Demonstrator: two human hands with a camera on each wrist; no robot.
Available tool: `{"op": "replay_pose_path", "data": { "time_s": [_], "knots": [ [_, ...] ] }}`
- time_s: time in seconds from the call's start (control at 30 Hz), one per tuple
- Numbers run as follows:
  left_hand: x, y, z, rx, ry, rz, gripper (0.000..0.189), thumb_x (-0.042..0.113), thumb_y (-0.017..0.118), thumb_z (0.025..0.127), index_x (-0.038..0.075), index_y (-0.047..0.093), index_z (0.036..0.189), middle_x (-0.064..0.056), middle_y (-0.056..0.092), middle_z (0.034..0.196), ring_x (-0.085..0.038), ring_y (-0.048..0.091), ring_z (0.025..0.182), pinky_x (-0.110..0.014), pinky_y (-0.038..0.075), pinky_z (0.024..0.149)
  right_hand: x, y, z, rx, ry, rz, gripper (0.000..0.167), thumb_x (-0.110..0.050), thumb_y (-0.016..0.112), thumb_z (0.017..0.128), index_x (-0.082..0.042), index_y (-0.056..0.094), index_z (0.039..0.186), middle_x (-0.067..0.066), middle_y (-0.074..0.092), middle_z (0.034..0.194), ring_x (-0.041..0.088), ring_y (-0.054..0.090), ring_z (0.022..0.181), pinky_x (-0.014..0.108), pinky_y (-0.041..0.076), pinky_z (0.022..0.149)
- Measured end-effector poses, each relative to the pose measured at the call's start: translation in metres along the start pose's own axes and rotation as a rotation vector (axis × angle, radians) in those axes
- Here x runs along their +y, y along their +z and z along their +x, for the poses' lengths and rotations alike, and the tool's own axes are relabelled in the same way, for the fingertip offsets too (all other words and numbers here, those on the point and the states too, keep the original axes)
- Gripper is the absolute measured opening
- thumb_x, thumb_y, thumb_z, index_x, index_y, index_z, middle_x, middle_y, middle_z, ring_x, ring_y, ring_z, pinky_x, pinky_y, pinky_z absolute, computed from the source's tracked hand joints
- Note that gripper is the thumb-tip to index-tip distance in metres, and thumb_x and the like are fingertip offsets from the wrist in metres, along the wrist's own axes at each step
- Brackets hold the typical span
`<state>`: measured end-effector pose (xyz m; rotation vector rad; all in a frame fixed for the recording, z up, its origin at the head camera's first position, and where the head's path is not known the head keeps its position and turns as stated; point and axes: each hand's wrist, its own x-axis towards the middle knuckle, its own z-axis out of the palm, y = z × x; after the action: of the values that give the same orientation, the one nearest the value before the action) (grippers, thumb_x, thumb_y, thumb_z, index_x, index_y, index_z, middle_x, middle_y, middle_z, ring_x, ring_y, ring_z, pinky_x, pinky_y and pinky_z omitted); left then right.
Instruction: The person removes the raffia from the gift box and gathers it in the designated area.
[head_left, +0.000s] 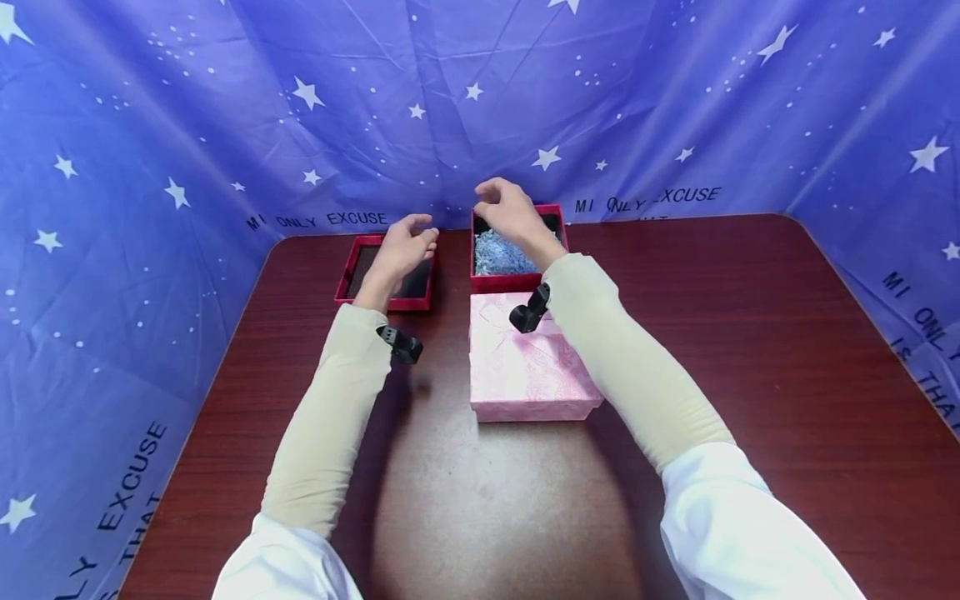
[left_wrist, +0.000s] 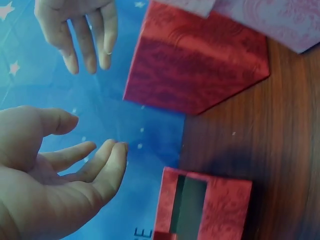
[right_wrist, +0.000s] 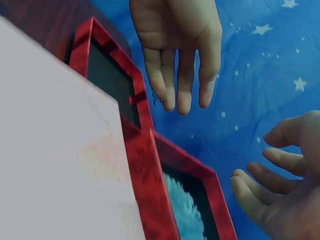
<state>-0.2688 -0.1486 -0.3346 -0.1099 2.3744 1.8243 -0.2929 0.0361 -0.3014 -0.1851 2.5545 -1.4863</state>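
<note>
Left hand (head_left: 403, 250) and right hand (head_left: 513, 218) raised, both empty, near the red box (head_left: 507, 284).
Count from where I stand: two hands, fingers loosely bent, clasping nothing; one red box; one heap of blue shreds (head_left: 497, 255) inside; one shallow red tray (head_left: 408, 305), presumably its lid, laid to the left so the filling stays exposed; one pink box (head_left: 528, 367), lidded, just in front, likely for easy reach.

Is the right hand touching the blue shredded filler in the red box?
Apart. The right wrist view shows it: blue backdrop separates the right hand from the red box, and the blue shredded filler lies inside.
</note>
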Motion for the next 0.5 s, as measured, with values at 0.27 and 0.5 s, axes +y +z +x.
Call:
{"op": "replay_pose_path", "data": {
  "time_s": [0.27, 0.5],
  "knots": [
    [0.005, 0.025, 0.002, -0.128, -0.024, 0.030, 0.050, 0.008, 0.048, 0.099, 0.002, 0.032, 0.147, -0.022, 0.051, 0.131, -0.031, 0.054, 0.113, -0.042, 0.046, 0.103, 0.016, -0.016, -0.002, 0.008, 0.044, -0.076, 0.040, -0.019, 0.052, 0.097, -0.008, 0.049, 0.135, 0.008, 0.052, 0.136, 0.022, 0.048, 0.124, 0.036, 0.043, 0.103],
    [0.006, 0.037, 0.003, -0.182, -0.014, 0.120, 0.056, 0.003, 0.050, 0.097, 0.001, 0.029, 0.148, -0.021, 0.052, 0.125, -0.029, 0.056, 0.113, -0.041, 0.048, 0.100, 0.025, -0.026, -0.003, -0.054, 0.124, -0.171, 0.052, -0.025, 0.056, 0.095, -0.009, 0.039, 0.141, 0.010, 0.043, 0.144, 0.024, 0.043, 0.128, 0.039, 0.039, 0.107]
  ]
}}
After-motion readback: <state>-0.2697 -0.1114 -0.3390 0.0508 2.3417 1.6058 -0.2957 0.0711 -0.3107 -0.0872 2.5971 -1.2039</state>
